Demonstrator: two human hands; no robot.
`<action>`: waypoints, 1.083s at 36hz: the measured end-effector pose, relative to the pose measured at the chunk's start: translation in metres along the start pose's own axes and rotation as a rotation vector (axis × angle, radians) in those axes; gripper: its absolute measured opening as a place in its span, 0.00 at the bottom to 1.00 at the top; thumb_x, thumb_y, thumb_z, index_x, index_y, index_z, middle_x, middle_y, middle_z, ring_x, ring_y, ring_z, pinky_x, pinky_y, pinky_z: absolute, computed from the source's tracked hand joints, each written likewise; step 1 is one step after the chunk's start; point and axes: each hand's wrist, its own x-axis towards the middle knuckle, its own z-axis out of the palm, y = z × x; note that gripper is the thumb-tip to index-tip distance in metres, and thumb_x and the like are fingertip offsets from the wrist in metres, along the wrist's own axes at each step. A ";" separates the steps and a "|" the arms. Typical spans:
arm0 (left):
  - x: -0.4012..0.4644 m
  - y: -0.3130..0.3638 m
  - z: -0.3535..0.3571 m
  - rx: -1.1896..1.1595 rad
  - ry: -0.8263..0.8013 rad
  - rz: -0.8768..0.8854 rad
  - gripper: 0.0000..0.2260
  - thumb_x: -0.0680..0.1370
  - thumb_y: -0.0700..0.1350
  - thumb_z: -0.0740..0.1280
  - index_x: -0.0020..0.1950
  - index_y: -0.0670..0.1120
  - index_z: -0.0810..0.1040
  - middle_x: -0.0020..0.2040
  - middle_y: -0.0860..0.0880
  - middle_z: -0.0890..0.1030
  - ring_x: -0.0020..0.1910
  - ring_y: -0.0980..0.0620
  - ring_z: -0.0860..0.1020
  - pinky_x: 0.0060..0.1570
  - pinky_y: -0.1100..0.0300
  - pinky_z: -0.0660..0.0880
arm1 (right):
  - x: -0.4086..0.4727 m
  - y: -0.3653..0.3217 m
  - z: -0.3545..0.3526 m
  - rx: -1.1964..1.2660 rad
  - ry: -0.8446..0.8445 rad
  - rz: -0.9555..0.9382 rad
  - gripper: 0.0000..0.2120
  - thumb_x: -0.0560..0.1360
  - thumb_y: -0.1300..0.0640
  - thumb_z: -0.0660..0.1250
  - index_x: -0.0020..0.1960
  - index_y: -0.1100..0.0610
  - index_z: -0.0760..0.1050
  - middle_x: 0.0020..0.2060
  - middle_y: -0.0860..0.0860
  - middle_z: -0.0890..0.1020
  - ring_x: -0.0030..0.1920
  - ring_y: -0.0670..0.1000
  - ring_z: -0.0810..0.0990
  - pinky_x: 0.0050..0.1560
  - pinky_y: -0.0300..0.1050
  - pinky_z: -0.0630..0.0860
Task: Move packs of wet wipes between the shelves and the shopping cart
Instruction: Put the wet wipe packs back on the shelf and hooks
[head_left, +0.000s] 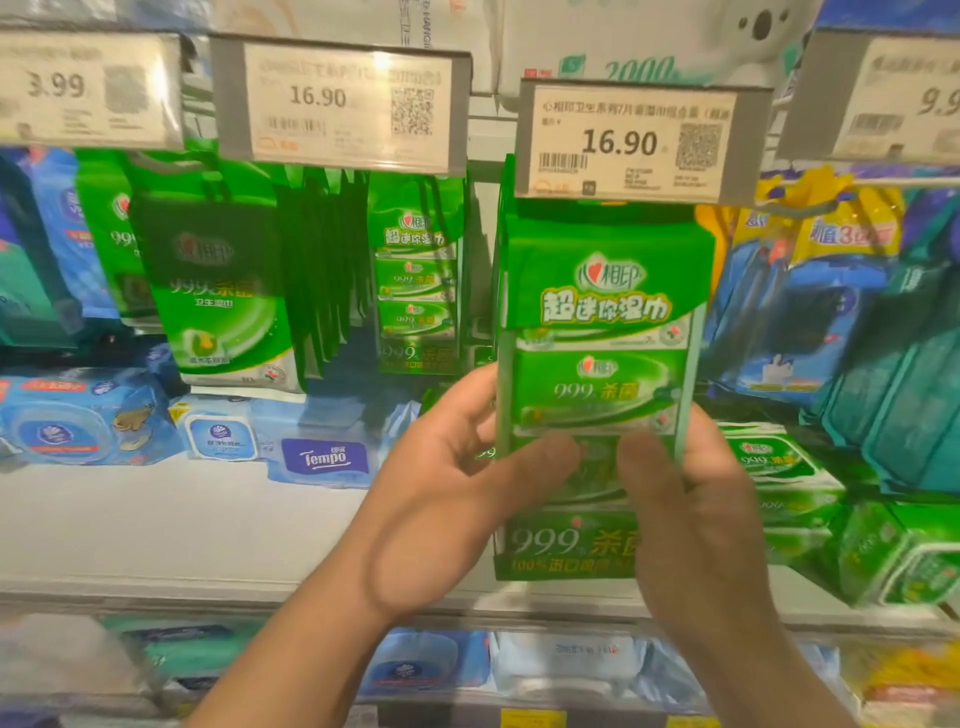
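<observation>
A tall green pack of wet wipes (597, 332) stands upright in front of the shelf, its top just under the 16.90 price tag (626, 143). My left hand (447, 499) grips its lower left edge, thumb across the front. My right hand (691, 514) grips the lower right part, thumb on the front. The pack's top edge is hidden behind the tag, so I cannot tell whether it hangs on a hook.
More green wipe packs (415, 275) hang on hooks to the left, and blue packs (83, 415) lie on the white shelf (156, 519) below. Green packs (779, 473) are stacked at the right. Blue and yellow hanging packs (810, 291) fill the right side.
</observation>
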 end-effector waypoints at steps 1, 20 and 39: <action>0.001 0.003 0.000 -0.008 -0.011 0.008 0.21 0.75 0.44 0.70 0.69 0.46 0.75 0.64 0.45 0.81 0.65 0.43 0.79 0.59 0.52 0.78 | 0.001 -0.003 -0.001 -0.004 0.000 -0.005 0.13 0.72 0.35 0.66 0.54 0.36 0.80 0.45 0.45 0.87 0.43 0.44 0.83 0.44 0.36 0.79; 0.025 0.001 0.005 0.024 0.018 -0.073 0.19 0.76 0.44 0.67 0.67 0.47 0.76 0.57 0.48 0.85 0.55 0.50 0.84 0.48 0.60 0.80 | 0.024 0.006 -0.007 0.003 0.022 0.193 0.23 0.68 0.34 0.65 0.55 0.47 0.81 0.48 0.52 0.87 0.51 0.57 0.84 0.56 0.66 0.79; 0.014 -0.052 -0.024 0.372 0.212 -0.119 0.15 0.77 0.47 0.73 0.64 0.55 0.79 0.56 0.57 0.84 0.57 0.51 0.79 0.56 0.60 0.77 | 0.016 0.059 0.000 0.019 0.058 0.291 0.33 0.64 0.22 0.68 0.54 0.47 0.80 0.47 0.58 0.85 0.49 0.68 0.82 0.54 0.72 0.78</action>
